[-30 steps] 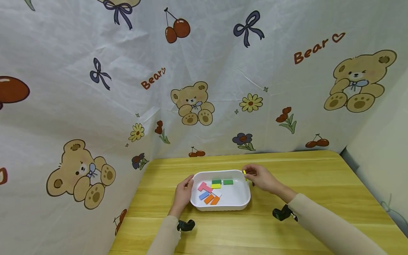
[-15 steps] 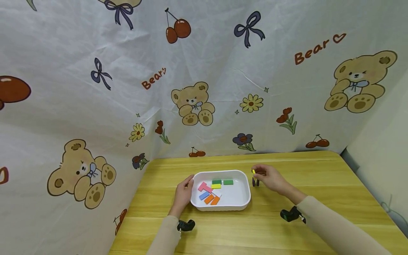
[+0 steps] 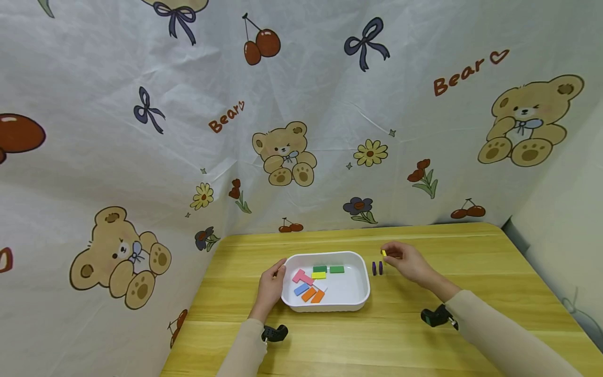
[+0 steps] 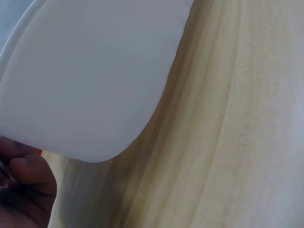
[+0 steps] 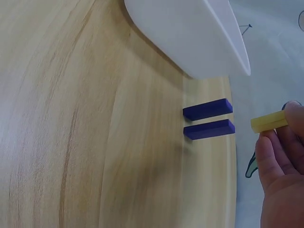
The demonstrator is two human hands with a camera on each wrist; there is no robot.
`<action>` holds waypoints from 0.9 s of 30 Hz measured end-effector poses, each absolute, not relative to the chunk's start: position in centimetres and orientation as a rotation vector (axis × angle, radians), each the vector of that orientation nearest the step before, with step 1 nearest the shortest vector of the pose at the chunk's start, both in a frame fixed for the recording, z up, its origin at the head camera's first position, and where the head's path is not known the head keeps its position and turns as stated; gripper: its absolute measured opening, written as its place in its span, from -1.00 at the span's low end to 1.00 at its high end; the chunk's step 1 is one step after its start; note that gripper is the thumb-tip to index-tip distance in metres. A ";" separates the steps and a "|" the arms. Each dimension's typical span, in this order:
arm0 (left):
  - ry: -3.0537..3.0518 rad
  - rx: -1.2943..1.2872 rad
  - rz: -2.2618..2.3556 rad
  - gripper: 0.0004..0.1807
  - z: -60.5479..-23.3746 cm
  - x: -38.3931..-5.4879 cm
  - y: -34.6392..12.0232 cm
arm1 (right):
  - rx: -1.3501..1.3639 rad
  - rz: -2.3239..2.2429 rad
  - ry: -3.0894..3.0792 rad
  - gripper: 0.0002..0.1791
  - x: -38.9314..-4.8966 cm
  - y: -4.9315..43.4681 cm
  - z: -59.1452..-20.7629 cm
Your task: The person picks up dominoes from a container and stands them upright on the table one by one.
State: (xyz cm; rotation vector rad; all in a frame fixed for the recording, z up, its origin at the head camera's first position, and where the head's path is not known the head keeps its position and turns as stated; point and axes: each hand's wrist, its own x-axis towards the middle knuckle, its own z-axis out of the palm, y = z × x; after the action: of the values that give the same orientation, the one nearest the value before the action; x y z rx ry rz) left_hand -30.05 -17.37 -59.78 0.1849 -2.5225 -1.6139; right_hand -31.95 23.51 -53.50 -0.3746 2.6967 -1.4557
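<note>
At the left end of a white plastic tray (image 3: 346, 288), my left hand (image 3: 271, 285) grips the rim, its thumb on top; the left wrist view shows curled fingers (image 4: 33, 173) beside the tray wall. My right hand (image 3: 411, 263) pinches a yellow rectangular block (image 5: 268, 122) between thumb and fingers, above the table. Two thin purple blocks (image 5: 209, 129) stand upright and parallel with a narrow gap, between the tray and my right hand. Inside the tray lie green blocks (image 3: 336, 269), a yellow one (image 3: 319, 275), and pink, blue, white and orange ones.
The wooden table (image 3: 339, 345) runs up to a cloth backdrop (image 3: 325, 104) printed with bears, bows and flowers. A black wrist camera (image 3: 435, 316) hangs under the right forearm, another (image 3: 275, 333) by the left. Pale wall and a cable (image 3: 577, 303) are at the right.
My right hand has moved right with the yellow block, from the tray's right rim past the purple blocks, which now show fully. The left hand and tray have stayed put.
</note>
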 end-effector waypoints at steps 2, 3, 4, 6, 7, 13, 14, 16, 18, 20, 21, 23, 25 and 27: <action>-2.529 0.195 -1.609 -0.60 -59.7 -30.0 -17.4 | -0.354 -1.450 2.701 -0.69 -32.0 23.6 -53.7; -2.532 0.195 -1.604 -0.60 -59.7 -30.0 -17.3 | -0.347 -1.447 2.703 -0.69 -32.0 23.7 -53.8; -2.535 0.197 -1.599 -0.60 -59.6 -30.0 -17.3 | -0.345 -1.440 2.706 -0.69 -32.1 23.8 -53.9; -2.539 0.203 -1.592 -0.60 -59.5 -30.0 -17.3 | -0.331 -1.438 2.714 -0.68 -32.1 23.9 -54.2; -2.542 0.207 -1.593 -0.60 -59.5 -30.0 -17.3 | -0.325 -1.435 2.719 -0.69 -32.2 23.9 -54.4; -2.535 0.212 -1.626 -0.61 -59.5 -29.9 -17.3 | -0.300 -1.395 2.754 -0.72 -32.5 24.3 -55.6; -2.533 0.206 -1.628 -0.61 -59.5 -29.9 -17.3 | -0.294 -1.391 2.756 -0.72 -32.5 24.3 -55.8; -2.529 0.197 -1.629 -0.60 -59.6 -29.9 -17.3 | -0.273 -1.392 2.753 -0.72 -32.6 24.4 -56.2; -2.523 0.193 -1.628 -0.60 -59.6 -30.0 -17.4 | -0.260 -1.403 2.743 -0.71 -32.6 24.4 -56.5; -2.523 0.185 -1.618 -0.60 -59.6 -30.0 -17.4 | -0.245 -1.415 2.731 -0.71 -32.7 24.4 -57.0; -2.523 0.187 -1.616 -0.60 -59.6 -30.0 -17.4 | -0.243 -1.418 2.727 -0.71 -32.7 24.4 -57.2; -2.525 0.190 -1.615 -0.60 -59.6 -30.0 -17.4 | -0.229 -1.419 2.720 -0.71 -32.8 24.4 -57.6; -2.532 0.190 -1.603 -0.60 -59.7 -30.0 -17.4 | -0.210 -1.416 2.717 -0.72 -32.9 24.3 -58.1; -2.532 0.194 -1.605 -0.59 -59.7 -30.0 -17.3 | -0.207 -1.411 2.717 -0.72 -32.9 24.2 -58.4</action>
State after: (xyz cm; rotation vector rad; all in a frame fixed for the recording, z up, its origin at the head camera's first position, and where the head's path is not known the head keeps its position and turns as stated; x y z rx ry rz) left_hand -29.96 -17.34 -59.70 0.1936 -2.5320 -1.6052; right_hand -32.89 24.22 -58.36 -0.2069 2.7166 -1.4105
